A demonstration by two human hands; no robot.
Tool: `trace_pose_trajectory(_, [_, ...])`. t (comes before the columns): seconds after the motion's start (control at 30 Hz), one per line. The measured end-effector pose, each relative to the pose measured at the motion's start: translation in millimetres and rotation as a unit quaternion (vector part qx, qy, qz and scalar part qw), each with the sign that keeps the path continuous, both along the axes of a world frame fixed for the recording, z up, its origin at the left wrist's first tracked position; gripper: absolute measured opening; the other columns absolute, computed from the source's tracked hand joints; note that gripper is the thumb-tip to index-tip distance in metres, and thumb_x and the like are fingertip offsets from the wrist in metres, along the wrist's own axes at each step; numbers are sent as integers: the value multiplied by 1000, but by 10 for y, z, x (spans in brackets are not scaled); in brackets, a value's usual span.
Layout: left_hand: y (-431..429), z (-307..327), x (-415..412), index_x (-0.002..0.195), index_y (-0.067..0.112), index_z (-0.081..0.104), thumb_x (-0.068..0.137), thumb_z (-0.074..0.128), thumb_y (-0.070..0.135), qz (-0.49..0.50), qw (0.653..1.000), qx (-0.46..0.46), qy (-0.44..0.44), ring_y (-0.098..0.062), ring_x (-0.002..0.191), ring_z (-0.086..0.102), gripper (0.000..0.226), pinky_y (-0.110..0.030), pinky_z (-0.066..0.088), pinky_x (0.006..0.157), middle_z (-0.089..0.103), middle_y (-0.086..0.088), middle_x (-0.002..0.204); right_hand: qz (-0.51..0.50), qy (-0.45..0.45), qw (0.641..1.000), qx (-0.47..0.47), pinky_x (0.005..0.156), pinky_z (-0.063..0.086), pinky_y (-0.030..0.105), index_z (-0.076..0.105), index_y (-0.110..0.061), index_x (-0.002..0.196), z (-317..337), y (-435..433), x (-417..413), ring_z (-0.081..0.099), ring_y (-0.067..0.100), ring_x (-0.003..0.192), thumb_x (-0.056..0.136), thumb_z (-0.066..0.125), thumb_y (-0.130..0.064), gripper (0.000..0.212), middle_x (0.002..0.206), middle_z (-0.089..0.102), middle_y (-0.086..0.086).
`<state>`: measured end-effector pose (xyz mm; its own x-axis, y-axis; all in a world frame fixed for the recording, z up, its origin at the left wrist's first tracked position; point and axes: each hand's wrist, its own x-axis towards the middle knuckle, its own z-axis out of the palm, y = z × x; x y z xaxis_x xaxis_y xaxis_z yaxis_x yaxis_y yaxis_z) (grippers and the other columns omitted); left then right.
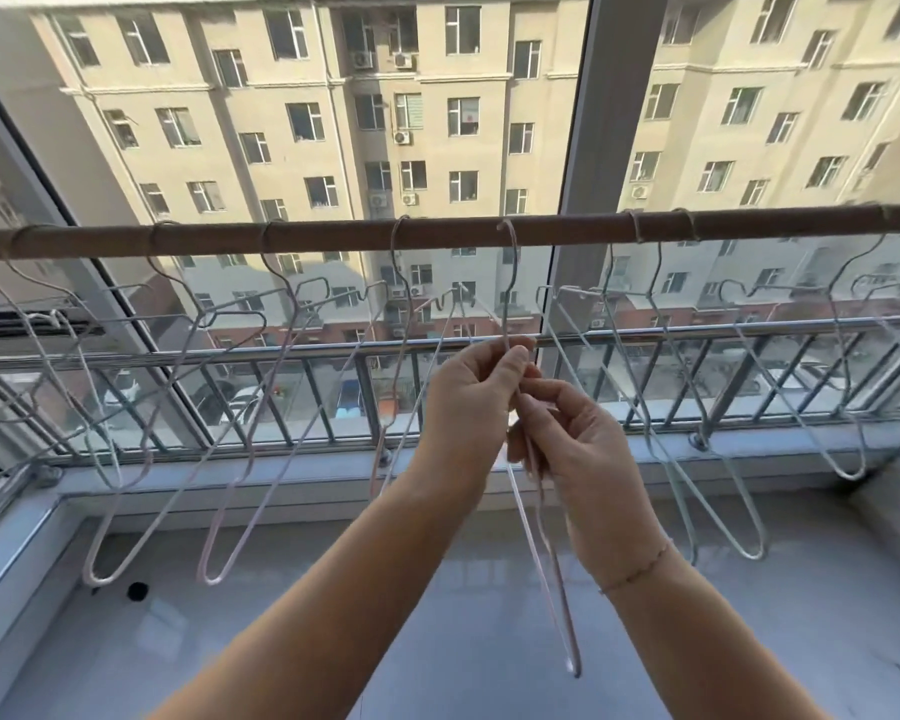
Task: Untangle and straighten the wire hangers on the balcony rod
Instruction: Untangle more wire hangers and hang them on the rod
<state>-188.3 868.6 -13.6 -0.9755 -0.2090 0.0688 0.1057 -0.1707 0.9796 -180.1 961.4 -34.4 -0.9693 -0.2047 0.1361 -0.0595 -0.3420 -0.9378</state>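
Note:
A brown rod (333,235) runs across the view at head height. Several thin wire hangers hang from it by their hooks, pale pink ones (240,459) on the left and pale blue ones (666,449) on the right, all turned sideways. One pink hanger (552,574) hangs at the middle, its hook over the rod. My left hand (468,413) pinches its neck just below the hook. My right hand (578,459) grips the same hanger's wires a little lower. Its long loop dangles below both hands.
Behind the rod are large window panes with a grey frame post (604,148) and a metal railing (281,366) outside. A grey sill (281,491) runs below. The pale floor (437,641) has a small dark drain hole (137,590) at the left.

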Motion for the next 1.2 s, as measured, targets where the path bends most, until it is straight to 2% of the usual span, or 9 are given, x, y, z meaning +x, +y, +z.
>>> trace_pose_trajectory(0.23, [-211,245,-242,103,6,64,95,48,13,37,999,-30,-15,-20,58,57,19,-22,38,34,60,-5,74,-7,33,999,2,39,36,11,63,-8,92,163,-286,-314,48,6,40,90,52,-4,12,48,58,-3])
trace_pose_trajectory(0.43, [-343,91,-316,78,13,66,95,48,17,62,993,-83,-63,-21,61,56,25,-24,40,42,62,-8,71,-14,-5,1000,13,38,35,11,64,-5,88,27,-449,-390,46,4,38,89,55,-5,10,49,55,1])
trace_pose_trajectory(0.53, [-365,49,-308,96,4,65,94,49,21,67,990,-96,-78,-25,61,56,23,-30,46,46,62,-14,77,-15,-19,999,30,37,33,12,63,-4,88,-4,-478,-397,44,2,35,90,53,-6,10,44,53,-3])
trace_pose_trajectory(0.6, [-346,49,-292,122,5,54,92,52,24,88,986,-110,-84,-30,88,63,35,-42,56,69,63,-13,99,-7,-22,999,44,40,35,12,61,-2,90,-8,-492,-393,45,1,36,91,52,-7,11,42,54,-8])
trace_pose_trajectory(0.67, [-299,56,-232,128,12,46,91,52,22,141,980,-130,-46,-25,101,58,39,-41,53,87,56,-7,109,-18,2,995,94,50,42,15,63,-2,94,-10,-479,-381,52,1,47,91,53,-10,13,54,62,-8])
trace_pose_trajectory(0.77, [-182,101,-87,121,13,49,90,52,17,224,955,-181,67,-16,101,54,31,-25,46,87,55,-8,113,-84,96,969,211,73,51,21,65,-9,101,9,-344,-328,63,7,80,89,56,-18,17,90,69,2])
trace_pose_trajectory(0.87, [-19,161,-51,115,16,52,92,51,17,175,959,-193,115,-11,97,57,23,-21,46,87,59,-2,106,-191,174,924,281,87,49,22,62,-16,105,107,-62,-264,58,10,100,87,57,-20,19,107,61,-1])
trace_pose_trajectory(1.0, [241,185,-247,115,14,55,94,49,22,46,984,-168,38,-3,88,55,23,-13,43,75,59,5,98,-286,173,875,351,102,42,35,60,-16,109,143,331,-285,51,16,116,83,57,-15,26,119,52,1])
trace_pose_trajectory(1.2, [621,1,-559,100,6,65,93,52,19,-26,990,-116,-77,-9,68,49,20,-24,42,67,56,4,73,-246,88,864,431,89,44,27,51,-18,121,-28,631,-285,54,16,106,85,59,-20,37,116,57,2])
